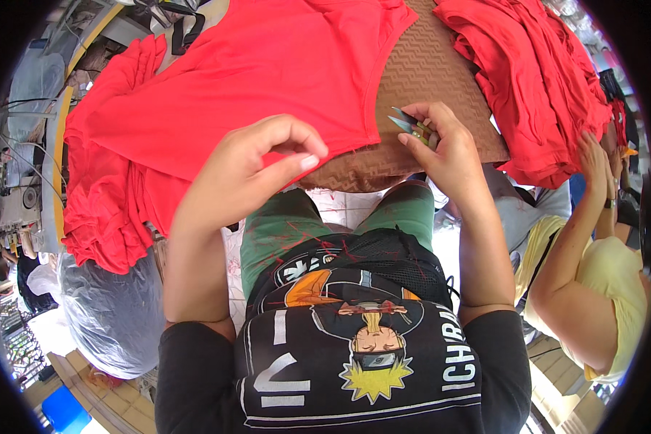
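A red garment (267, 79) with curved edges lies spread across the brown textured cloth (434, 72) on the table in front of me. My left hand (257, 170) hovers over its near edge, thumb and index finger brought together in a pinch. Whether a thread or anything else is between those fingertips is too small to tell. In my right hand (445, 145) is a pair of thread snips (406, 124), blades parted and pointing left toward the garment's corner. The snips are apart from the cloth.
Red fabric pieces (116, 224) hang bunched at the left, above a large plastic-wrapped bundle (112, 311). At the right is a pile of red garments (535, 87), touched by the hand of another person (593, 289) in yellow. Red thread scraps cover my green shorts (282, 224).
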A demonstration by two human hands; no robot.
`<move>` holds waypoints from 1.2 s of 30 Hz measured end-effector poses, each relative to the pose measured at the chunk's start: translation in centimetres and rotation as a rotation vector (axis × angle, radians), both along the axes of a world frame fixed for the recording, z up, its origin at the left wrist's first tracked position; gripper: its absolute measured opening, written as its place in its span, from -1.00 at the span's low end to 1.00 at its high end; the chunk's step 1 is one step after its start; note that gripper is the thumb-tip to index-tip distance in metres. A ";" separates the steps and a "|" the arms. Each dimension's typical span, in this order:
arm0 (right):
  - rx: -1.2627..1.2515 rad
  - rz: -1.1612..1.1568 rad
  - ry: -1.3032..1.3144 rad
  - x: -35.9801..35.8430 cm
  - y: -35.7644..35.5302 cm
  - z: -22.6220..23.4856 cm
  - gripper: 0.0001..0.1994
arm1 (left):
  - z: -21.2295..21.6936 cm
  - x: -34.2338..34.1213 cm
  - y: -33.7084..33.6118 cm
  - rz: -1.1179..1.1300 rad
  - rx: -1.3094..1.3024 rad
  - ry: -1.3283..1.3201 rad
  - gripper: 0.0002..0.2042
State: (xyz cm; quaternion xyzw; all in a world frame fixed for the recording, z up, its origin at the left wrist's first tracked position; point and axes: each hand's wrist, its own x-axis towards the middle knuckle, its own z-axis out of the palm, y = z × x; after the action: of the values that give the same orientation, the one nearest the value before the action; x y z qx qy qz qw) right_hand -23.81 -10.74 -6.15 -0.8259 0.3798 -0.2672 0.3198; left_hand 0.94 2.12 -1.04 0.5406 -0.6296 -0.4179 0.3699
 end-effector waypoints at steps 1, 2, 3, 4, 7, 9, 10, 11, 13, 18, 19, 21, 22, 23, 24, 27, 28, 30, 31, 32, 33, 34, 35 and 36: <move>0.000 0.008 -0.021 0.2 0.3 0.1 -0.73 | -0.8 -0.8 -0.2 0.094 0.038 0.006 -0.84; 0.016 0.009 -0.017 0.4 0.6 0.3 -0.73 | -2.0 -1.6 -0.5 0.126 -0.052 -0.112 -0.82; 0.031 0.004 -0.008 0.4 0.8 0.4 -0.72 | -3.7 -2.4 -1.0 0.153 -0.143 -0.225 -0.81; 0.046 0.004 -0.002 0.5 1.0 0.6 -0.72 | -5.0 -3.2 -1.4 0.185 -0.234 -0.340 -0.80; 0.052 0.020 -0.067 0.4 1.4 0.3 -0.74 | -8.0 -4.9 -2.4 0.271 -0.384 -0.573 -0.79; 0.047 0.013 -0.093 0.5 1.8 0.2 -0.76 | -9.2 -5.3 -2.8 0.312 -0.376 -0.549 -0.80; 0.045 0.009 -0.107 0.5 1.9 0.2 -0.77 | -9.5 -5.4 -2.9 0.333 -0.372 -0.538 -0.81; 0.070 0.007 -0.091 0.4 2.1 0.3 -0.77 | -9.6 -5.4 -2.9 0.378 -0.245 -0.397 -0.84; 0.123 0.005 -0.064 0.4 2.4 0.3 -0.79 | -9.0 -5.5 -2.8 0.458 0.010 -0.116 -0.86; 0.151 0.096 -0.040 1.2 3.2 -0.2 -0.80 | -8.9 -3.7 -3.1 0.482 0.220 0.491 -0.76; 0.148 0.115 -0.046 1.4 3.4 -0.4 -0.80 | -8.7 -3.6 -3.1 0.493 0.250 0.499 -0.75; 0.114 0.154 -0.082 1.9 3.6 -1.0 -0.81 | -8.4 -3.4 -2.9 0.497 0.290 0.526 -0.72; 0.097 0.174 -0.100 2.1 3.6 -1.2 -0.81 | -8.3 -3.4 -2.8 0.490 0.299 0.545 -0.70; 0.087 0.181 -0.087 2.2 3.7 -1.2 -0.81 | -8.2 -3.3 -2.8 0.482 0.308 0.564 -0.69; 0.101 0.182 -0.056 2.4 3.8 -1.1 -0.81 | -8.2 -3.3 -2.7 0.476 0.311 0.575 -0.69; 0.113 0.184 0.015 2.9 4.0 -0.8 -0.80 | -8.0 -3.1 -2.6 0.459 0.317 0.599 -0.69; 0.097 0.182 0.023 2.9 4.0 -0.9 -0.80 | -7.9 -3.1 -2.6 0.455 0.316 0.602 -0.69; 0.076 0.183 0.024 3.1 4.0 -0.9 -0.81 | -7.9 -3.1 -2.6 0.450 0.315 0.603 -0.69; 0.071 0.184 0.019 3.1 4.0 -0.9 -0.81 | -7.9 -3.1 -2.6 0.449 0.314 0.600 -0.69; 0.065 0.186 0.013 3.2 4.0 -0.8 -0.81 | -7.9 -3.1 -2.6 0.448 0.313 0.597 -0.69; 0.055 0.192 0.015 3.3 3.9 -0.8 -0.81 | -7.9 -3.1 -2.6 0.453 0.318 0.602 -0.69; 0.045 0.198 0.016 3.3 3.9 -0.9 -0.81 | -7.8 -3.1 -2.5 0.457 0.322 0.606 -0.70; 0.034 0.205 0.017 3.4 3.9 -0.9 -0.81 | -7.7 -3.2 -2.5 0.463 0.326 0.610 -0.70; -0.011 0.207 0.035 3.4 3.8 -1.1 -0.81 | -7.8 -2.9 -2.3 0.356 0.297 0.491 -0.72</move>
State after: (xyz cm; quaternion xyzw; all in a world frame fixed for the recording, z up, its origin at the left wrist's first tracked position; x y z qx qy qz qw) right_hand -20.44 -6.92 -7.22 -0.8670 0.2964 -0.2204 0.3344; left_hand -1.92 -0.19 -8.87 0.5730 -0.3497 -0.5516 0.4951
